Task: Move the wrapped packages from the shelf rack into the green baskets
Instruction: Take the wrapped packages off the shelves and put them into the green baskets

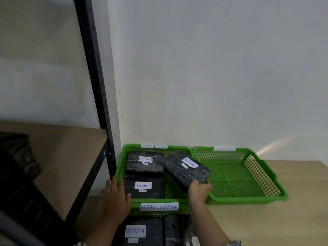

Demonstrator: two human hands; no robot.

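R hand (198, 191) gripped pkg (186, 168) by its near end, fingers curled round it. Pkg was tilted over L basket (119, 167), prob to angle it into the gap beside 2 laid pkgs (143, 187). L hand (115, 197) lay open on near-left rim, likely steadying.

You can count two green plastic mesh baskets (248, 201), five black film-wrapped rectangular packages (152, 193), and one black metal shelf rack (92, 68).

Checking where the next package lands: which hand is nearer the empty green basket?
Right. The right hand, gripping a tilted package, is at the empty basket's near-left corner; the left hand rests on the filled basket's left rim.
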